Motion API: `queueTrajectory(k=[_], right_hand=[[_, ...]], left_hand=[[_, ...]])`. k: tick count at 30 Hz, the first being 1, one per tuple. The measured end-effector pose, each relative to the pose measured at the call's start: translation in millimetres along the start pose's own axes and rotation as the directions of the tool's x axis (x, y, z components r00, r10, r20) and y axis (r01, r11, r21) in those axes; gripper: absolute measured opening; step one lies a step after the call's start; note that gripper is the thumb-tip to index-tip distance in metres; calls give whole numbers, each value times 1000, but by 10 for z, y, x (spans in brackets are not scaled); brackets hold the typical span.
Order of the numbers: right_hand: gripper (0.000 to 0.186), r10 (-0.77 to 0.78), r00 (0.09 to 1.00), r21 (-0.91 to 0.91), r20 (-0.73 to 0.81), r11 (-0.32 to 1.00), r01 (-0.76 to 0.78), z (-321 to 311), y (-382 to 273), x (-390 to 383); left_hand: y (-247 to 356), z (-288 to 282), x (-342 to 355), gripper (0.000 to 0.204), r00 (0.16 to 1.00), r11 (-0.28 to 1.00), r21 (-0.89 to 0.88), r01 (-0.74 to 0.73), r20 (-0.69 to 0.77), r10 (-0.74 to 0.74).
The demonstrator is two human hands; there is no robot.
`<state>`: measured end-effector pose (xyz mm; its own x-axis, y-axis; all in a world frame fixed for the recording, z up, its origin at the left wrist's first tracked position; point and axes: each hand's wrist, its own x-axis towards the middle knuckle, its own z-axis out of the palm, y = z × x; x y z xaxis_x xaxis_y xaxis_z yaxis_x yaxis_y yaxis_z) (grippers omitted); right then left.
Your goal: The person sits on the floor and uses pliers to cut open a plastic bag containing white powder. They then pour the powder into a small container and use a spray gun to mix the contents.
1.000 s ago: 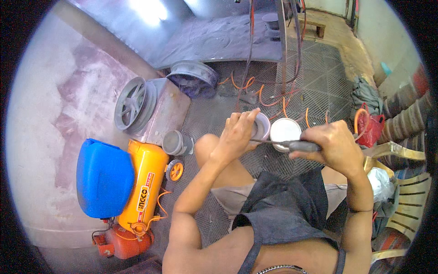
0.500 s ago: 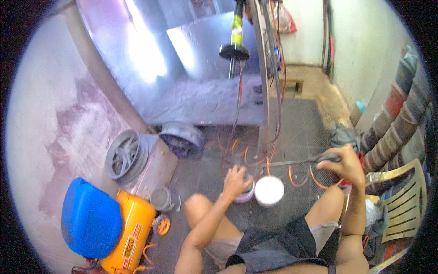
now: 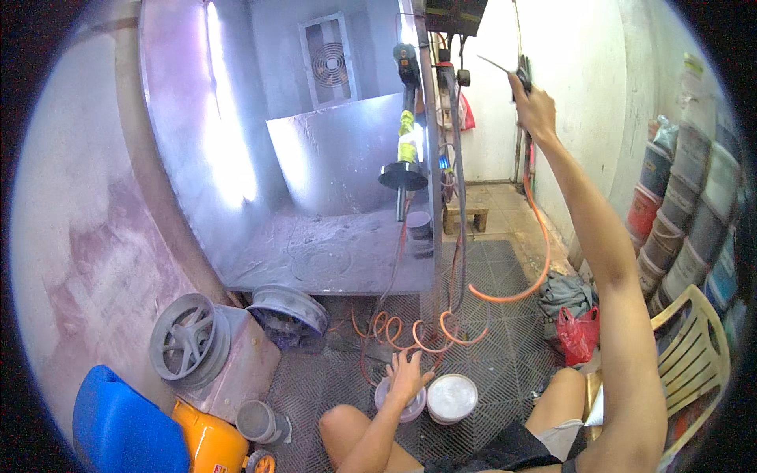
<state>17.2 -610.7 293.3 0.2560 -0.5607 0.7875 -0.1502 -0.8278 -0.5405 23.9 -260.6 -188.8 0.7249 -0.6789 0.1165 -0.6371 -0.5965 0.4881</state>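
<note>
My right hand (image 3: 536, 110) is raised high at the upper right, closed round the dark grip of an air blow gun (image 3: 522, 77). Its thin nozzle points up and to the left. An orange air hose (image 3: 542, 244) hangs below that hand and curls down toward the floor. Low in the middle, my left hand (image 3: 406, 374) lies over a pale lilac tub (image 3: 412, 413) with its fingers spread; it covers much of the tub's top. Just right of it stands a round tub with a white top (image 3: 453, 396), apart from both hands.
A spray booth (image 3: 347, 260) fills the back. Two spoked wheel rims, one grey (image 3: 189, 339) on a block and another (image 3: 290, 318) beside it, stand left. An orange compressor (image 3: 211, 441), stacked buckets (image 3: 670, 221), a plastic chair (image 3: 694, 351) and a red bag (image 3: 578, 335) surround me.
My right hand has swung up and away from beside my knee with the blow gun, drawing the hose up. My left hand stays at the lilac tub. The head view has tilted upward.
</note>
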Motion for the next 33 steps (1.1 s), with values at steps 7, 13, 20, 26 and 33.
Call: queueTrajectory(k=[7, 13, 20, 26, 33], right_hand=[[85, -40, 990, -206, -136, 978, 11, 827, -669, 821], [88, 29, 1000, -169, 7, 985, -28, 1130, -713, 869], [75, 173, 934, 264, 312, 929, -261, 1271, -385, 1037], [35, -280, 943, 122, -181, 945, 304, 971, 306, -476], [25, 85, 955, -101, -285, 988, -118, -2077, 1733, -3699]], left_hand=[[-205, -422, -60, 52, 981, 974, -212, -84, -186, 44], [-421, -482, -81, 50, 967, 966, -219, -136, -240, 82], [-283, -577, -112, 54, 976, 952, -258, -164, -181, 119], [-120, -450, -265, 43, 977, 930, -314, -193, -149, 153], [-125, -502, -568, 32, 943, 889, -417, -187, -328, 44]])
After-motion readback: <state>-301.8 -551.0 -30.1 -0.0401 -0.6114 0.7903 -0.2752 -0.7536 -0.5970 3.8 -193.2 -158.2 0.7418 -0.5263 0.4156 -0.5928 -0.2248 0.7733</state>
